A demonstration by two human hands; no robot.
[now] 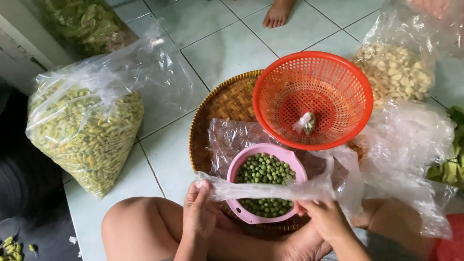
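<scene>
Both hands, left hand (200, 209) and right hand (327, 217), are closed on a stretched clear plastic bag (272, 188) directly above the pink bowl (245, 162). The bowl is nearly full of shelled peas (266, 172). Left of it, a large bag of pods (83, 132) remains full.

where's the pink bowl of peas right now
In the head view, the pink bowl sits low centre on the woven tray, below the orange basket, between the left hand and right hand.
</scene>
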